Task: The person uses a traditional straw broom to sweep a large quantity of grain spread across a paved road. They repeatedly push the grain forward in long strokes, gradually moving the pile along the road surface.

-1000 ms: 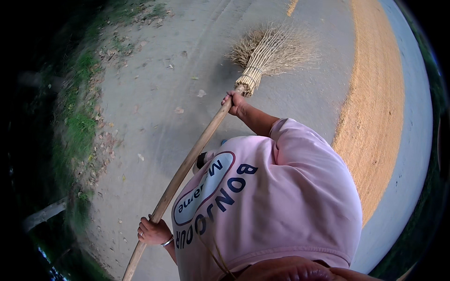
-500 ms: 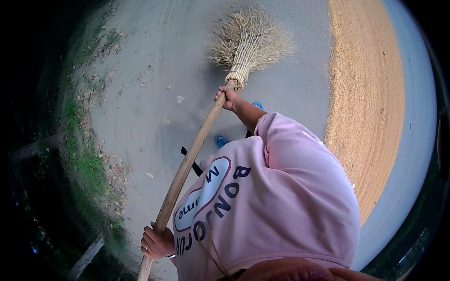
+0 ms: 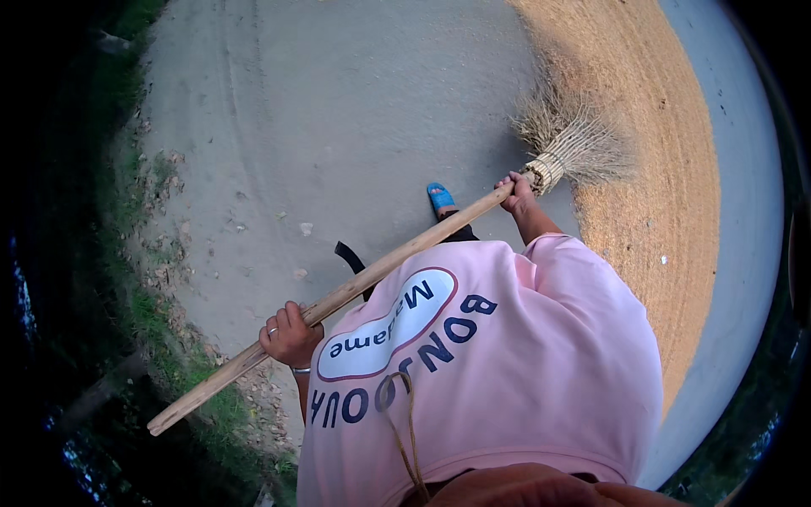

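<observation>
A broom (image 3: 405, 251) with a long wooden handle slants across the front of my body. My left hand (image 3: 291, 335), with a ring and a bracelet on it, is wrapped round the handle toward its free end. Close to the bound twigs, my right hand (image 3: 517, 196) grips the other end of the handle. The fanned twig head (image 3: 583, 139) reaches to the right, over the inner edge of a long band of golden grain (image 3: 646, 211). Some twig tips look blurred.
Grey pavement (image 3: 363, 110) lies ahead and to the left. A blue sandal (image 3: 440, 198) shows on one foot below the handle. Grass (image 3: 211, 406) and dry leaves line the left side. Beyond the grain runs another pavement strip (image 3: 748, 169) on the right.
The broom head has swung from straight ahead to the right, onto the grain's edge. My right hand went right with it; my left hand rose, and the handle now lies flatter across me.
</observation>
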The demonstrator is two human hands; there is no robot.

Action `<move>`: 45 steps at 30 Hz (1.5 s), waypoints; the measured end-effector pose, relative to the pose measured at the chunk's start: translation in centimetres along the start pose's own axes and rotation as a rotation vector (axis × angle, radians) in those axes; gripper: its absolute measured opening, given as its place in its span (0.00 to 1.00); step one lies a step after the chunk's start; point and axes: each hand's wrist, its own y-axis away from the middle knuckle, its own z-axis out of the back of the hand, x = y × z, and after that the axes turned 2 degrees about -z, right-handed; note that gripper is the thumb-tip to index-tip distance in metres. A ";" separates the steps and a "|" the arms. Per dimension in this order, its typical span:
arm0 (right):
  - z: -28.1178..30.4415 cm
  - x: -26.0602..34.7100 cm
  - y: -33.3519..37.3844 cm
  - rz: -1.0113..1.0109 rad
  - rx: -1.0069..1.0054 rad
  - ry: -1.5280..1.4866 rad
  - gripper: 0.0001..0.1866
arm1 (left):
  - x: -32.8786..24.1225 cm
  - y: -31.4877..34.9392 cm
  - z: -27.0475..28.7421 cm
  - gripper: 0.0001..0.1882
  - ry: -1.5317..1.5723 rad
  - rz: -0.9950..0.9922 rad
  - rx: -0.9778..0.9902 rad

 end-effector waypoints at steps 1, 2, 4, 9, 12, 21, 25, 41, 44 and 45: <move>0.6 0.6 0.7 0.027 -0.027 0.001 0.03 | -0.3 -0.6 -0.8 0.08 0.098 -0.012 0.007; 1.2 0.9 1.3 0.065 -0.079 -0.003 0.04 | -0.5 -1.0 -1.4 0.08 0.094 -0.009 0.003; 1.7 1.0 2.7 0.057 -0.066 -0.035 0.07 | -0.4 -1.4 -2.2 0.09 0.185 0.001 0.025; -0.4 -0.2 3.0 0.069 0.004 -0.023 0.09 | 0.2 1.1 -4.3 0.09 0.158 0.089 -0.006; -3.3 -2.6 1.5 0.007 0.065 0.024 0.11 | 0.7 4.2 -4.2 0.09 0.112 0.215 0.006; -11.6 -11.6 -2.2 -0.279 0.253 0.369 0.06 | -2.8 15.2 2.3 0.09 -0.177 0.643 0.153; -14.7 -19.8 -0.8 -0.398 0.308 0.492 0.07 | -2.8 17.1 7.4 0.09 -0.381 0.730 0.165; -16.0 -24.3 -3.6 -0.399 0.366 0.374 0.06 | 6.4 11.8 8.0 0.05 -0.670 0.232 0.233; -13.3 -19.9 -3.9 -0.335 0.335 0.129 0.05 | 8.4 7.1 5.0 0.06 -0.617 0.100 0.107; -11.9 -17.4 -4.1 -0.297 0.312 0.051 0.05 | 8.4 5.1 3.7 0.07 -0.523 0.045 0.070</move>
